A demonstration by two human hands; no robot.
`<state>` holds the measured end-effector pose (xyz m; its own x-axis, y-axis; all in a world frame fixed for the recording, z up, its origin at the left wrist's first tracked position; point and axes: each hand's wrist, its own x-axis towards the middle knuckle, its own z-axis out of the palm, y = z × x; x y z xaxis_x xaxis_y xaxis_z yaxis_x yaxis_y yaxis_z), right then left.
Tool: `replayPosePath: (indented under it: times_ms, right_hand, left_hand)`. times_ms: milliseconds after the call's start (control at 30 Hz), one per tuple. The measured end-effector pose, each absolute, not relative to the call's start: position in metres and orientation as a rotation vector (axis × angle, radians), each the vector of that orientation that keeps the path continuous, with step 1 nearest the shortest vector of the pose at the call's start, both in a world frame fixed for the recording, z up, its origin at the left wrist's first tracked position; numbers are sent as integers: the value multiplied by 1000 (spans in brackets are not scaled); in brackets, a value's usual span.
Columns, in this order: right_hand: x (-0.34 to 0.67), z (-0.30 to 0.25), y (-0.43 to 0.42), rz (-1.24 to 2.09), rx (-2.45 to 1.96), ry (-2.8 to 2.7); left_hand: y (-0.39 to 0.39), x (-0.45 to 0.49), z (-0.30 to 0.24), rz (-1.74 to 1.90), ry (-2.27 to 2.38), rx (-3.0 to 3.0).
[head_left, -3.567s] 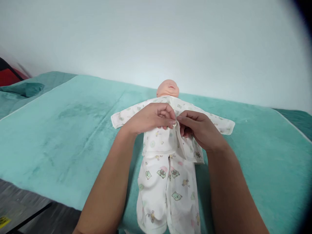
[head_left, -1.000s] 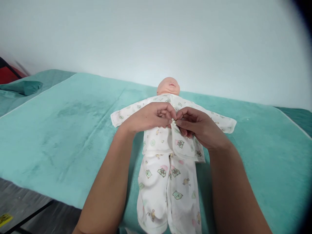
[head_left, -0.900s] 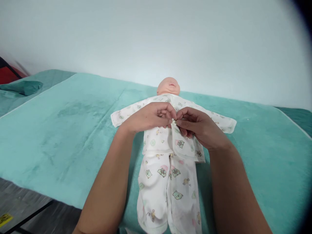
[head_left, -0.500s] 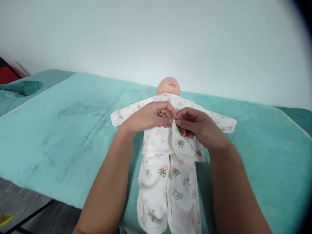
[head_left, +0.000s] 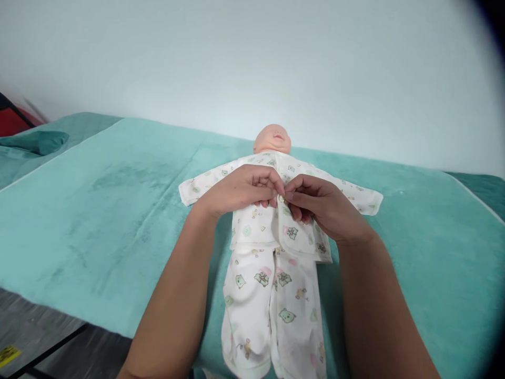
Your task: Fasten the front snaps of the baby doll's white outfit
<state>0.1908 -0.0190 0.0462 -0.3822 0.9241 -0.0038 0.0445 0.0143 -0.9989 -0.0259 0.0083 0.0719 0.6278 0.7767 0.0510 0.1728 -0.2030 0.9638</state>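
Observation:
A baby doll (head_left: 272, 139) lies face up, its arms spread, in a white printed jacket (head_left: 254, 227) and matching trousers (head_left: 248, 310). Over the middle of its chest, my left hand (head_left: 252, 184) pinches the front edge of the jacket. My right hand (head_left: 315, 200) is closed on the same edge from the other side, thumb and forefinger at a small round button (head_left: 281, 199). The fingertips of both hands almost meet there. Partly hidden by the fingers, the button's exact seat in the cloth cannot be made out. Below, the jacket's right-hand front flap hangs loose and slightly askew.
A teal cloth (head_left: 98, 210) covers the table beneath the doll. Behind it rises a white wall (head_left: 236, 63). Folded teal fabric (head_left: 35, 142) lies at the far left, near a red object (head_left: 13, 122). Grey floor (head_left: 43, 321) shows past the table's front edge.
My left thumb has drawn back slightly from the button, and the fingertips have shifted a little at the jacket edge. The doll lies as before.

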Motion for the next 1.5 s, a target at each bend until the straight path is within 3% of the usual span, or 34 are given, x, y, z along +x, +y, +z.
replayPosePath:
  times_ms: [600, 867, 1500]
  right_hand:
    - [188, 46, -17, 1446, -1049, -1452]
    - [189, 46, -16, 1450, -1049, -1474]
    - [186, 42, -18, 1327, -1007, -1416]
  left_hand:
    - [7, -22, 70, 792, 864, 1660]
    - [17, -13, 59, 1268, 985, 1632]
    - [24, -6, 43, 1312, 1158, 1846]
